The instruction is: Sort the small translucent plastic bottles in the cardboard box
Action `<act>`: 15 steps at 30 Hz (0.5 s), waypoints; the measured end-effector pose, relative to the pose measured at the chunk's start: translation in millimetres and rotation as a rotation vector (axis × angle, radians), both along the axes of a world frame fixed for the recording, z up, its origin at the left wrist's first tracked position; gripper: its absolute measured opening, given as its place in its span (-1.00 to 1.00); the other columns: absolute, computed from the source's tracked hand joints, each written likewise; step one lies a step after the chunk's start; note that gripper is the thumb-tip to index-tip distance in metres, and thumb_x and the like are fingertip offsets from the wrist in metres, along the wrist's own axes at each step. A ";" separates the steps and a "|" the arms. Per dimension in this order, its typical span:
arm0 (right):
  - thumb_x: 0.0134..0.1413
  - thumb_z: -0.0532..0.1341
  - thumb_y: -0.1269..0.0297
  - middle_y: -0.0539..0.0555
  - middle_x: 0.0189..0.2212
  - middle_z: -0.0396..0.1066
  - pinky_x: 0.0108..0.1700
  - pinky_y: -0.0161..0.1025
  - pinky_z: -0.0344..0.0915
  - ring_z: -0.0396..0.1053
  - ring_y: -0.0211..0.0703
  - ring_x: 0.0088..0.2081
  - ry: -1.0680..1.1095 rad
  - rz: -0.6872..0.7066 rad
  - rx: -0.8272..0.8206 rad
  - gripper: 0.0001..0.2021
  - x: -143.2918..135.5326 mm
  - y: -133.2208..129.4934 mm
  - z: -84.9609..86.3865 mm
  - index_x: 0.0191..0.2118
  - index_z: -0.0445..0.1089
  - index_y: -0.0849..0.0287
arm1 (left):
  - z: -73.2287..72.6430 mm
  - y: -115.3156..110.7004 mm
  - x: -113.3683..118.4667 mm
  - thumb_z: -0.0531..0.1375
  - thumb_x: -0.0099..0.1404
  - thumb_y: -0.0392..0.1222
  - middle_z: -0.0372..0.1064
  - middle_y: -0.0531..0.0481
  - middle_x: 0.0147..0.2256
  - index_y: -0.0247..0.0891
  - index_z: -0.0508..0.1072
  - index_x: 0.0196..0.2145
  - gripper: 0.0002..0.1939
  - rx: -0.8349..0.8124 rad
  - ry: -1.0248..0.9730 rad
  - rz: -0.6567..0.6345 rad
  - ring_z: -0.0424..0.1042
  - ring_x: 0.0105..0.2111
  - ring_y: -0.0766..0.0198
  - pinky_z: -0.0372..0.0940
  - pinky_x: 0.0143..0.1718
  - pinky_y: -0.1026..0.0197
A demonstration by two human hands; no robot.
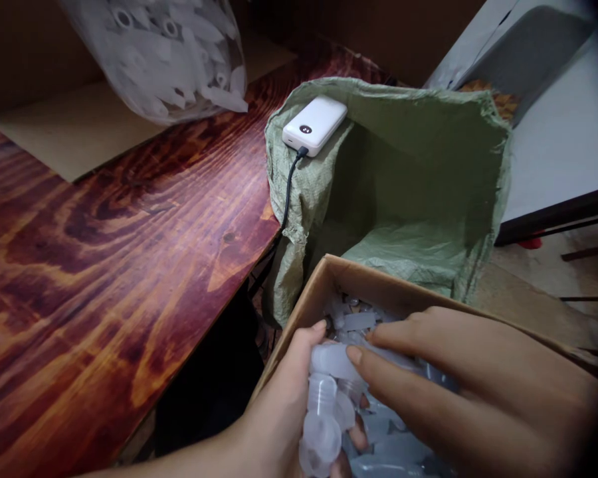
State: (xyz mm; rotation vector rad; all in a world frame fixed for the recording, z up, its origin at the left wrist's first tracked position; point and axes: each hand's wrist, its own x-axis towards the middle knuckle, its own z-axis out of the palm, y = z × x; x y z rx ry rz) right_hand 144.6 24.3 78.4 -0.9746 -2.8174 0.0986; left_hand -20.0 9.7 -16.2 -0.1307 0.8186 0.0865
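My left hand is curled around several translucent white plastic tubes, some with ribbed necks and round flared ends. Its fingertips show beneath them. Reaching in from the right, my right hand has its thumb and a finger on a frosted plastic tube at the top of that handful, in a pinch. Both hands are over a cardboard box. More translucent plastic pieces lie inside the box, partly covered by my hands.
A green woven sack gapes open behind the box. On its folded rim lies a white power bank with a black cable. The stained wooden table fills the left, with a clear bag of plastic tubes at its back.
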 end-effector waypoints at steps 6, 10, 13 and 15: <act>0.18 0.12 0.32 0.04 -0.43 0.46 -0.48 -0.24 0.28 0.38 -0.19 -0.46 0.076 -0.014 0.047 -0.85 -0.2 -1.6 -8.1 -0.16 0.38 0.18 | -4.5 -5.5 0.2 -0.14 0.20 0.43 0.21 -0.04 -0.78 -0.35 0.39 -0.66 -0.22 -0.022 -0.019 0.008 0.20 -0.85 0.35 0.07 -0.84 0.35; 0.25 0.06 0.32 0.01 -0.27 0.52 -0.40 -0.29 0.34 0.45 -0.20 -0.34 0.043 -0.061 0.057 -0.80 -1.1 -7.6 -9.1 -0.12 0.41 0.06 | -3.5 -5.7 -1.7 -0.03 0.17 0.42 0.23 -0.02 -0.78 -0.31 0.38 -0.59 -0.32 -0.031 -0.057 0.066 0.20 -0.83 0.34 0.06 -0.82 0.34; 0.17 0.16 0.34 0.00 -0.22 0.52 -0.39 -0.28 0.36 0.46 -0.17 -0.31 0.016 -0.113 0.084 -0.80 0.4 -13.2 -10.5 -0.09 0.40 0.03 | -4.5 -4.8 -2.9 -0.03 0.20 0.38 0.23 -0.02 -0.79 -0.30 0.38 -0.57 -0.35 -0.039 -0.086 0.059 0.19 -0.84 0.34 0.04 -0.82 0.34; 0.17 0.16 0.32 0.04 -0.25 0.51 -0.43 -0.28 0.35 0.45 -0.18 -0.35 0.030 -0.078 0.077 -0.80 1.1 -13.1 -10.8 -0.08 0.39 0.11 | -5.9 -4.5 -3.9 -0.03 0.21 0.37 0.25 -0.02 -0.77 -0.29 0.39 -0.56 -0.36 -0.052 -0.106 0.044 0.21 -0.84 0.33 0.03 -0.82 0.35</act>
